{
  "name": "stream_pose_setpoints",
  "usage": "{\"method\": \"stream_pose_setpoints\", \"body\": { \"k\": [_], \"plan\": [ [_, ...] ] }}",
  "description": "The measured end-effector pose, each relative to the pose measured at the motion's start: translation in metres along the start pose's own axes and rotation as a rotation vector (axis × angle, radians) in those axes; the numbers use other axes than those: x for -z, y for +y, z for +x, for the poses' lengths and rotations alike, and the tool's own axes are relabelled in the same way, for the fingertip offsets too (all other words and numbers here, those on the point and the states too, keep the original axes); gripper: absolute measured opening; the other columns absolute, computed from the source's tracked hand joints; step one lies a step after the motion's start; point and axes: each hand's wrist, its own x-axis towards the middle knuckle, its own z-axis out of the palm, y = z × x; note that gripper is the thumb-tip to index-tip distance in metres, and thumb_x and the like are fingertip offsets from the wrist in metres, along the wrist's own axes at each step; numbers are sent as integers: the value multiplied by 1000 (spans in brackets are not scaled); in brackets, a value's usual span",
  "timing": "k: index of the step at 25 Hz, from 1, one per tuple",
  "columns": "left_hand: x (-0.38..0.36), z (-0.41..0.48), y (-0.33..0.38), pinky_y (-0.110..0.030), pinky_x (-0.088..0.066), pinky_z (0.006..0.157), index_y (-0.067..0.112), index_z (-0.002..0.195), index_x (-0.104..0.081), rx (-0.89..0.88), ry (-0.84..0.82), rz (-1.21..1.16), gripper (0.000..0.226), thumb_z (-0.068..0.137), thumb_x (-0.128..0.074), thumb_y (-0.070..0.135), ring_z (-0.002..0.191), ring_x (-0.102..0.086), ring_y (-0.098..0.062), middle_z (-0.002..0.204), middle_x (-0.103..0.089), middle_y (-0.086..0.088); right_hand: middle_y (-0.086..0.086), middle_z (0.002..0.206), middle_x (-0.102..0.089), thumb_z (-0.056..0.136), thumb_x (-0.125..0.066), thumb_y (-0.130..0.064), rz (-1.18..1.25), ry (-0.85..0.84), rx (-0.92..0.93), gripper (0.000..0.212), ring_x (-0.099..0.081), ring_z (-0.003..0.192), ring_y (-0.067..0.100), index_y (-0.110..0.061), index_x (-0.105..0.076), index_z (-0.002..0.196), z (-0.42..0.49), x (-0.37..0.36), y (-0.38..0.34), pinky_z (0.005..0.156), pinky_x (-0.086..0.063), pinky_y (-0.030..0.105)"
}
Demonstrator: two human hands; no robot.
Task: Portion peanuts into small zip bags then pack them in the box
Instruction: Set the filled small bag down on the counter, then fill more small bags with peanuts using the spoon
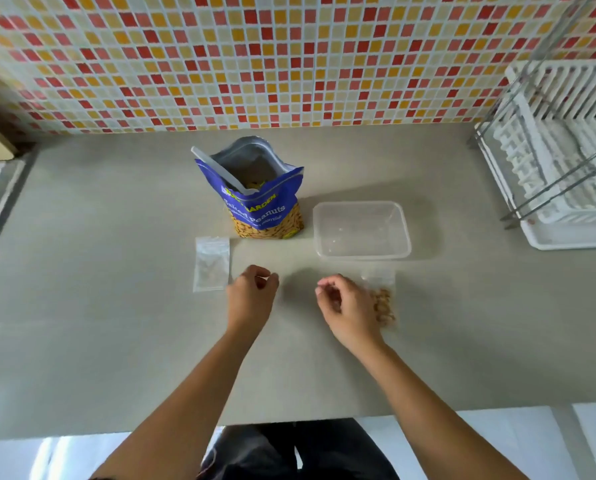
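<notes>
Hands: left hand, right hand loosely curled, holding nothing.
Small clear plastic zip bags: two, empty bag, peanut-filled bag.
Front edge: wide grey counter strip free.

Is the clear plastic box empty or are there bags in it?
Empty. The box shows only its bare bottom; the filled bag lies outside, on the counter.

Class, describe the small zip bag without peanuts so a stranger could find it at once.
Find the blue peanut bag standing open on the grey counter. In front of its left corner, beside the left hand, lies a small clear zip bag. Unlike the filled zip bag by the right hand, it is flat and shows no peanuts.
</notes>
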Motion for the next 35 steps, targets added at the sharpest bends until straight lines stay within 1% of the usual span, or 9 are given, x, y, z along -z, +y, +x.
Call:
{"method": "stream_pose_setpoints", "body": {
  "k": [4, 7, 12, 18, 22, 25, 28, 32, 35],
  "plan": [
    [57, 47, -36, -29, -39, 81, 3, 113, -58, 131, 276, 58, 35, 86, -61, 24, 99, -58, -30, 105, -65, -16, 16, 122, -60, 90, -50, -27, -145, -190, 158, 38, -57, 114, 30, -3, -58, 119, 11, -70, -25, 95, -44, 31],
    [76, 65, -60, -34, -44, 82, 2, 109, -56, 253, 141, 214, 41, 84, -63, 34, 103, -56, -33, 109, -63, -18, 16, 139, -49, 87, -36, -45, -428, -254, 248, 61, -47, 129, 32, -3, -53, 128, 13, -108, -30, 101, -41, 45],
    [81, 70, -61, -33, -44, 70, 9, 77, -55, 293, 22, 213, 21, 81, -65, 27, 90, -57, -32, 87, -57, -10, 8, 142, -47, 86, -33, -51, -680, -139, 304, 66, -43, 133, 21, -9, -49, 133, 4, -121, -17, 107, -22, 37],
    [94, 71, -60, -28, -42, 66, 9, 105, -58, 312, 69, -8, 33, 79, -71, 25, 86, -57, -24, 92, -59, -5, 8, 147, -41, 88, -30, -53, -687, -147, 301, 67, -25, 138, 19, -9, -42, 138, 4, -128, -11, 109, -17, 36],
    [110, 63, -49, -22, -35, 54, 11, 95, -65, 258, -27, -219, 18, 84, -67, 25, 74, -52, -15, 81, -58, 2, 10, 141, -48, 87, -34, -51, -262, -188, 204, 64, -41, 134, 26, -8, -50, 132, 10, -118, -25, 109, -25, 32],
    [120, 46, -40, -20, -28, 50, 16, 84, -62, 359, -169, -722, 6, 90, -59, 18, 58, -47, -7, 70, -51, 5, 2, 109, -67, 93, -50, -39, 314, -97, -155, 32, -62, 106, 19, -15, -62, 111, 16, -100, -65, 87, -43, 20],
    [118, 30, -33, -18, -28, 46, 17, 76, -56, 311, -177, -755, 14, 89, -59, 14, 50, -50, -3, 67, -55, 3, -3, 97, -69, 91, -50, -46, 777, -271, -517, 29, -66, 88, 10, -22, -57, 107, 27, -91, -104, 79, -49, 22],
    [118, 7, -19, -14, -38, 51, 12, 82, -56, 148, -196, -580, 10, 86, -64, 16, 59, -58, -2, 74, -62, -1, -1, 76, -65, 84, -67, -11, 857, -182, -443, 15, -61, 69, 9, -14, -60, 97, 33, -74, -120, 71, -52, 22],
    [127, 3, -10, -20, -44, 68, 12, 103, -57, 166, -232, -809, 18, 88, -61, 21, 77, -61, -11, 89, -68, -2, -4, 70, -62, 84, -64, -5, 697, -219, -303, 14, -55, 63, 9, -19, -67, 82, 35, -49, -121, 70, -52, 25]
  ]
}}
